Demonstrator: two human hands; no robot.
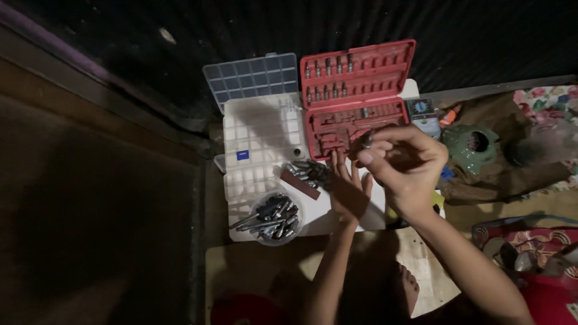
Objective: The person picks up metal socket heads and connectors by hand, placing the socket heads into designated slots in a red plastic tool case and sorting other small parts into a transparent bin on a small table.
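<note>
A loose pile of metal bits lies just left of the left hand, whose fingers are spread flat; the right hand, raised above, pinches a small socket below the red case.

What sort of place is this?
Likely an informal home work spot on the floor: an open red socket case, a white parts organizer and a bowl of bolts beside patterned cloth.
</note>
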